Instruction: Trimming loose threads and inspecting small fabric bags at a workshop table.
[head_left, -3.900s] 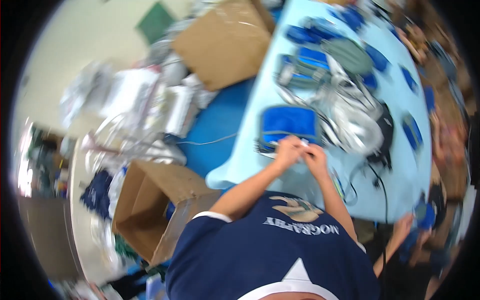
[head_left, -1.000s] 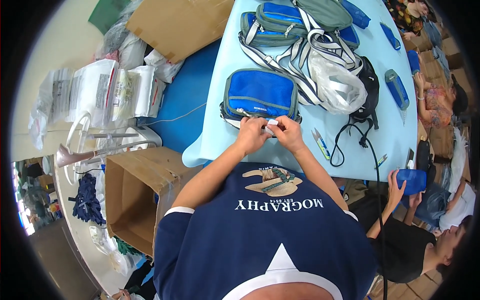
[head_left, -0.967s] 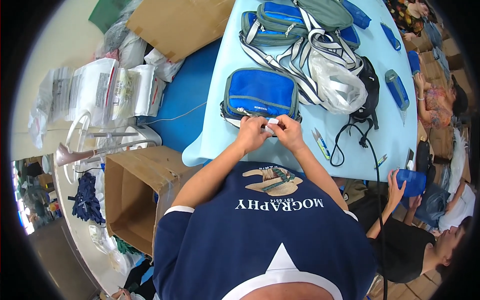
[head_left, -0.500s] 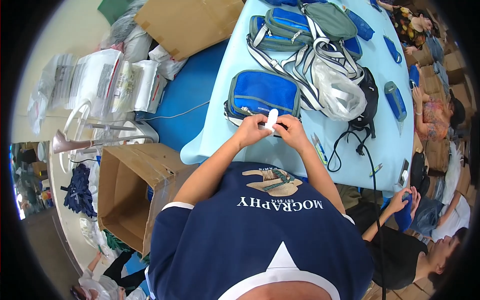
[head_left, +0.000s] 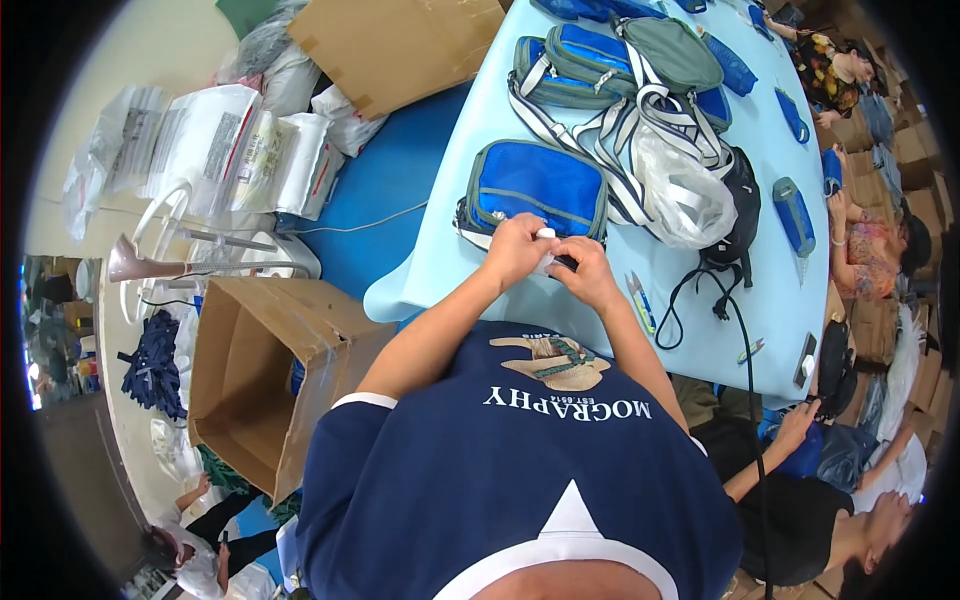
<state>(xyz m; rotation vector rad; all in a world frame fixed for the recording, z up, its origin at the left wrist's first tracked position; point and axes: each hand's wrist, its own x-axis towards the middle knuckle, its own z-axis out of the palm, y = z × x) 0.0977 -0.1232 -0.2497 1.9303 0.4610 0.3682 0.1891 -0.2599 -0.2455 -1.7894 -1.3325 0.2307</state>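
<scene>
In front of me on the table lies a blue bag with grey-green trim [head_left: 537,187], its near edge at my fingers. My left hand [head_left: 516,250] is closed on a small white piece [head_left: 546,233], most of which is hidden by the fingers. It may be a tag or a strap end; I cannot tell which. My right hand [head_left: 583,268] is closed too, its fingertips pinched at the lower part of the white piece, just beside the left hand. A dark part of the bag's near edge shows by the right fingers.
Farther back lie stacked blue and grey bags [head_left: 590,65] with striped straps [head_left: 640,130], a clear plastic bag [head_left: 690,200] and a black pouch [head_left: 738,210]. Snips [head_left: 641,300] rest right of my hands. An open cardboard box [head_left: 330,345] stands at left. A co-worker's hand [head_left: 797,428] is at right.
Half a second ago the white piece stood upright between my fingertips. Now my left fingers cover most of it, and the hand has come up over the bag's near edge.
</scene>
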